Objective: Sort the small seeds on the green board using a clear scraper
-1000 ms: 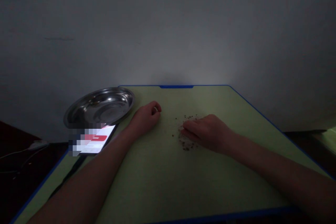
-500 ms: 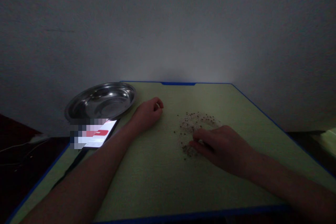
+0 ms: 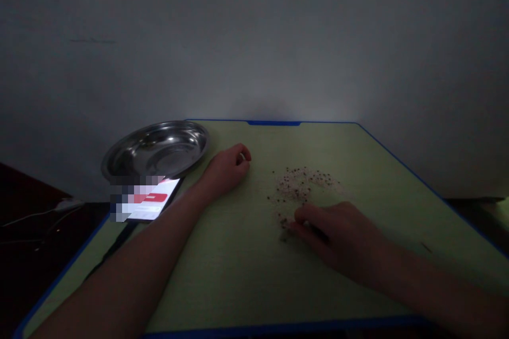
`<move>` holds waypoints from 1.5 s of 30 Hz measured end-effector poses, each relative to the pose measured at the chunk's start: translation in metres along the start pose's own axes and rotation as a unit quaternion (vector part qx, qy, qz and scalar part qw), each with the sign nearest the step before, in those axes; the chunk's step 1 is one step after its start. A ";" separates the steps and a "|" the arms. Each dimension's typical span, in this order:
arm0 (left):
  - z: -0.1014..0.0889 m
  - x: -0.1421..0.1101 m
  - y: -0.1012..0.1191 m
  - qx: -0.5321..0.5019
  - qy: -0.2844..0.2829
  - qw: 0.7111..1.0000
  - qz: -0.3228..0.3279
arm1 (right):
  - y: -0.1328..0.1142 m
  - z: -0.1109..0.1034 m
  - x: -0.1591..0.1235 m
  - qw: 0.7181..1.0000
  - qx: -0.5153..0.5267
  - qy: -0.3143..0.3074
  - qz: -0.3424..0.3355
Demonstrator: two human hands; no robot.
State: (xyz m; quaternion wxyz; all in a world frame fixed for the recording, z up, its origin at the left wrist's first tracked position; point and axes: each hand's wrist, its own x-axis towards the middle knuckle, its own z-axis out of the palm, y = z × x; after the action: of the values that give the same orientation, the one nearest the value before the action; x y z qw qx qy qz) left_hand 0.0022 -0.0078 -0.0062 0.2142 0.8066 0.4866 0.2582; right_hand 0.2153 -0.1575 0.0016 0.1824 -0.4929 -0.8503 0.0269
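Observation:
Pale fine grains mixed with dark seed-like bits (image 3: pixel 294 183) lie scattered on the light green table (image 3: pixel 222 270). My right hand (image 3: pixel 342 230) is at the near side of this scatter, thumb and forefinger brought together over a few dark bits. Whether anything is pinched between those fingertips is too small and dim to make out. My left hand (image 3: pixel 228 169) rests on the table left of the grains, its fingers curled in loosely with nothing visible in them. Left of that hand sits a wide, shiny metal basin (image 3: pixel 159 151).
A lit phone or tablet (image 3: pixel 153 201), partly pixelated, lies by the basin, with a dark strap or cable (image 3: pixel 113 249) running toward my left forearm. Blue edging (image 3: pixel 274 123) borders the table. Behind it stands a grey wall (image 3: pixel 270 37). A thin dark sliver (image 3: pixel 426 247) lies near my right forearm.
My right hand has drawn slightly nearer to me, uncovering more of the grains. My left hand keeps its curled pose on the table. The whole view has shifted a little.

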 end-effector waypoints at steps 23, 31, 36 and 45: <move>0.002 -0.001 -0.001 -0.003 0.003 1.000 0.005 | 0.024 -0.009 0.006 0.998 -0.048 0.016 0.026; 0.001 -0.001 0.001 0.004 0.005 1.000 0.005 | 0.002 0.003 0.031 0.997 -0.050 -0.027 -0.060; 0.001 -0.001 0.001 0.002 0.004 1.000 0.006 | -0.003 0.006 0.042 0.994 -0.050 -0.048 -0.086; 0.001 -0.001 0.003 -0.003 0.004 1.000 0.008 | -0.026 0.003 0.018 0.978 0.034 -0.166 -0.123</move>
State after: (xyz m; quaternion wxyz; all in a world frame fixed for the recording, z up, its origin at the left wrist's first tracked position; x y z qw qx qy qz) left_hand 0.0040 -0.0101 -0.0056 0.2127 0.8087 0.4802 0.2648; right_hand 0.1842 -0.1551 0.0101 0.0577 -0.3663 -0.9216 0.1148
